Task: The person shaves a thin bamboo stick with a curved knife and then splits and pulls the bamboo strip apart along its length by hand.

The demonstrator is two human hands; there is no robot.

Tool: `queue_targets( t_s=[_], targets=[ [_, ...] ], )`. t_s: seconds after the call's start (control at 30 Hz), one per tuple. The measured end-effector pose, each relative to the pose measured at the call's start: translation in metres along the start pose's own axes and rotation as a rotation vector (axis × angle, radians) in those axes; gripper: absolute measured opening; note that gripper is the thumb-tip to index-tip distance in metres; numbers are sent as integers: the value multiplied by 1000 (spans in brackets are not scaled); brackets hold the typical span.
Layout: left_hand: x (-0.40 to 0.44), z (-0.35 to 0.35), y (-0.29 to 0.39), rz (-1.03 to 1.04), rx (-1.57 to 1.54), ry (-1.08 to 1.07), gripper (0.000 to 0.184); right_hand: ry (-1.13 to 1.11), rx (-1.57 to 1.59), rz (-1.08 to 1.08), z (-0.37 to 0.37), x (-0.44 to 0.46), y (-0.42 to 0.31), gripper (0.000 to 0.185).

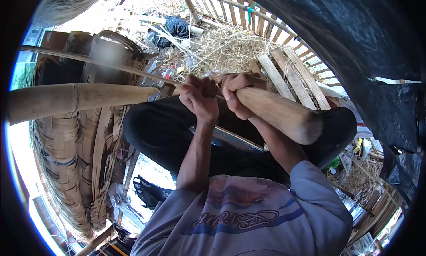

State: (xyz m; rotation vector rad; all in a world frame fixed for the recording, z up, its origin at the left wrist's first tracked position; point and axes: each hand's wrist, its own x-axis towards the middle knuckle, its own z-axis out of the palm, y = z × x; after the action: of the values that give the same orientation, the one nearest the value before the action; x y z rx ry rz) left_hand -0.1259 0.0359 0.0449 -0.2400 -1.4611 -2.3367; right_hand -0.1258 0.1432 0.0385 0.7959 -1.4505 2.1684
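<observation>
My left hand (199, 96) is closed in a fist at the end of a thin bamboo strip (106, 66), which runs off to the upper left. Close beside it, my right hand (242, 92) wraps around the narrow end of a thick wooden club (277, 114). The club's rounded, slightly blurred end points toward the lower right, above my forearm and knee. A thick bamboo pole (75, 100) comes in from the left, ending near my left hand. Below my hands, a dark flat piece with a pale edge (235, 138) lies across my lap, partly hidden.
Woven bamboo baskets (62, 149) stand at my left. Ahead lie straw (230, 47), wooden planks (293, 74) and dark plastic bags (176, 27). A bamboo slat fence (266, 23) curves behind them. Black plastic sheeting (364, 56) hangs on the right.
</observation>
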Motion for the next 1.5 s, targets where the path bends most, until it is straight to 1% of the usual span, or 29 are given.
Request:
queue_targets(
  t_s=[0.03, 0.1, 0.13, 0.17, 0.23, 0.33, 0.37, 0.43, 0.47, 0.53, 0.6, 0.67, 0.7, 0.73, 0.77, 0.83, 0.9, 0.93, 0.97, 1.03, 1.1, 1.17, 1.2, 1.27, 1.33, 1.37, 1.4, 1.43, 1.5],
  targets=[
    [-3, -1, 0, -3, 3, 17, 58, 46, 47, -39, -1, -1, 9, 14],
    [-1, 4, -2, -16, -8, -18, 58, 113, -273, 189, -10, -40, 49, 15],
    [0, 3, -3, -8, -16, -19, 58, 209, 294, 338, -7, -41, 51, 15],
    [1, -3, -6, -11, -44, -12, 58, 159, 65, 217, -11, -38, 56, 14],
    [0, -7, -2, -30, -53, 1, 58, 104, 34, 174, -14, -32, 51, 14],
    [-1, 4, 1, -13, -44, -11, 58, 122, -7, 160, -8, -28, 40, 16],
    [-1, 1, 0, -12, -53, -18, 58, 95, -21, 260, -12, -43, 54, 16],
    [2, -8, 0, -2, -3, -22, 58, 153, -11, 302, -12, -35, 52, 15],
    [0, -10, -3, -30, -60, 20, 58, 150, -2, 303, -13, -33, 52, 15],
    [1, -6, -2, -12, -53, -2, 58, 58, -44, 94, -12, -18, 39, 15],
    [0, 3, -2, -12, -46, 26, 57, 48, -139, 164, -19, -37, 51, 13],
    [3, 0, -3, 11, -18, 16, 57, 293, 119, 416, -5, -52, 60, 10],
    [5, -3, -3, 32, 24, 9, 57, 284, 121, 409, -8, -45, 58, 10],
    [4, -5, -3, 18, -81, 27, 57, 123, 33, 256, -15, -35, 58, 11],
    [3, -8, -5, 19, -66, 37, 57, -23, -48, 120, -17, -34, 56, 13],
    [3, 0, -3, 20, -58, 23, 57, 19, 35, 36, -10, -20, 37, 12],
    [3, 4, -1, 10, -50, 23, 56, -15, -115, 159, -18, -35, 47, 13],
    [4, 1, -3, 36, -2, 12, 56, 207, 132, 374, -4, -49, 59, 12],
    [8, 1, -4, 65, 48, 2, 56, 203, 127, 364, -13, -56, 66, 12],
    [12, 3, -4, 74, 14, 18, 55, 21, -136, 189, -16, -46, 62, 14],
    [5, 3, -2, 35, -45, 54, 55, 22, -75, 82, -18, -40, 58, 14],
    [0, 4, -2, 8, -62, 60, 55, -31, -137, 173, -22, -46, 56, 13],
    [3, 4, -3, 15, 3, 55, 56, 54, -138, 276, -19, -74, 79, 14],
    [8, 0, -4, 33, 44, 41, 56, 81, -163, 242, -27, -84, 98, 13],
    [7, -2, -1, 45, 28, 59, 55, 114, -13, 250, -18, -72, 84, 16],
    [7, -2, -1, 54, -3, 70, 55, 113, 146, 254, -18, -60, 74, 15],
    [7, 0, -1, 57, -32, 72, 55, 109, 65, 181, -19, -57, 72, 14],
    [3, -1, -1, 48, -34, 76, 55, 112, 59, 189, -17, -70, 73, 14],
    [10, -3, -3, 81, 60, 57, 55, 269, -23, 346, -16, -92, 98, 13]
  ],
)
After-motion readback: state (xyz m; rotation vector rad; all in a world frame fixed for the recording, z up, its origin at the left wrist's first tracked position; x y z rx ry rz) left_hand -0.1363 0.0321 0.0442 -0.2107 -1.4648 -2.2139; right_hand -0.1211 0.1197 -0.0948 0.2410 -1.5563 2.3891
